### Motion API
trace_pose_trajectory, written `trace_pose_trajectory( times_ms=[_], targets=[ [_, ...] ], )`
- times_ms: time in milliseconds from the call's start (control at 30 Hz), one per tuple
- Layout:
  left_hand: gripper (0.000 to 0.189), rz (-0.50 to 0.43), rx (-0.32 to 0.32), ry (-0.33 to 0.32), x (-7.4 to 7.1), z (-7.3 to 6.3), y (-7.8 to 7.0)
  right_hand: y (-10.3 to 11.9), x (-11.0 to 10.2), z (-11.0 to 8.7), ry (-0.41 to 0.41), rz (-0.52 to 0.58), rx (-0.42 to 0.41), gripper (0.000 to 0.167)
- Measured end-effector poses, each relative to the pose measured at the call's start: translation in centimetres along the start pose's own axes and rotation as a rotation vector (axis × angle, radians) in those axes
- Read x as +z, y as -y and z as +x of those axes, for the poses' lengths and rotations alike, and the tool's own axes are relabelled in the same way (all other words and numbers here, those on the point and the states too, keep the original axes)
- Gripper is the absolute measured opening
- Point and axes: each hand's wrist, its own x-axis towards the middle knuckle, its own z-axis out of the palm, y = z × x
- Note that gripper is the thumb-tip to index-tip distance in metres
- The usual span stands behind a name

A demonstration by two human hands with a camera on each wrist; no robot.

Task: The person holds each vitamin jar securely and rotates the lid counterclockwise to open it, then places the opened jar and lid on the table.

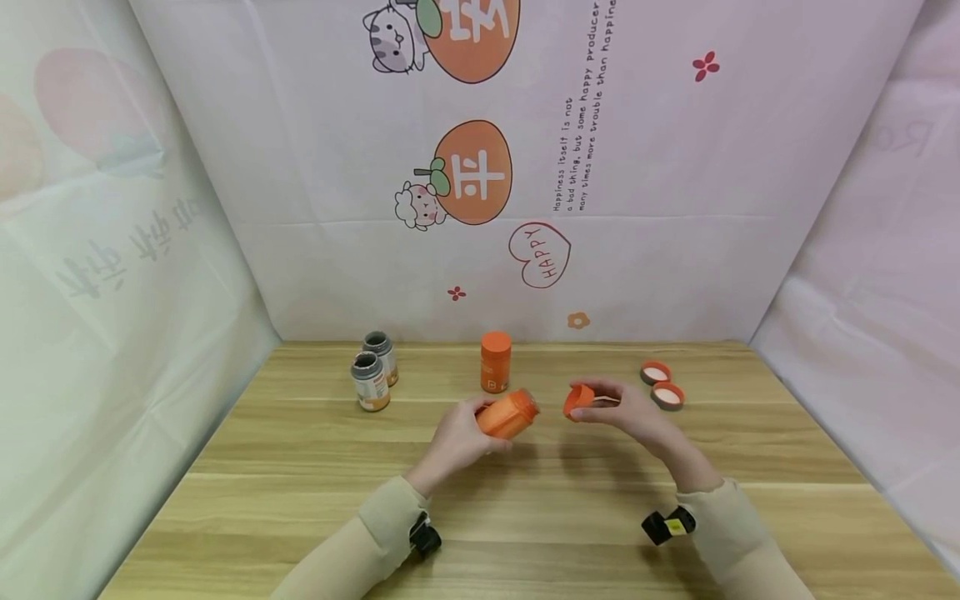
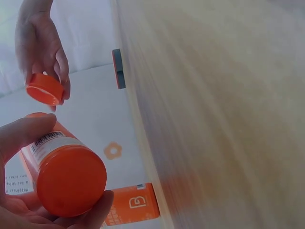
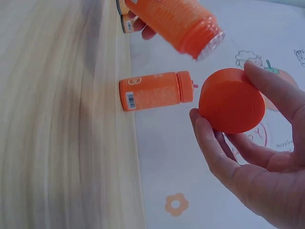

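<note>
My left hand (image 1: 459, 442) grips an orange bottle (image 1: 507, 415) around its body, tilted with its mouth toward the right. A clear, shiny film or rim shows at the bottle's mouth in the right wrist view. An orange screw cap (image 3: 232, 101) is pinched between the thumb and fingers of my right hand (image 1: 626, 411). The cap is off the bottle, with a small gap between them. Just behind, a second orange bottle (image 1: 495, 363) stands upright with its cap on.
Two grey-necked bottles without caps, one in front (image 1: 371, 382) and one behind (image 1: 381, 357), stand at the back left. Two orange-and-grey caps (image 1: 667, 395) lie with their white insides up, right of my right hand. A printed cloth (image 1: 637, 275) hangs behind the wooden table (image 1: 300, 500).
</note>
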Motion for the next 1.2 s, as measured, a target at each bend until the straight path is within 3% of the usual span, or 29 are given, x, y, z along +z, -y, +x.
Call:
trace_pose_trajectory(
  times_ms=[900, 1200],
  targets=[
    [0.054, 0.024, -0.045, -0.106, -2.8, 0.7, 2.3, -3.1, -2.8, -1.1, -0.128, -0.041, 0.013, 0.071],
    [0.056, 0.033, -0.04, -0.139, -3.4, 0.8, 3.2, -4.1, -3.6, -1.2, -0.163, -0.187, 0.015, 0.071]
  ],
)
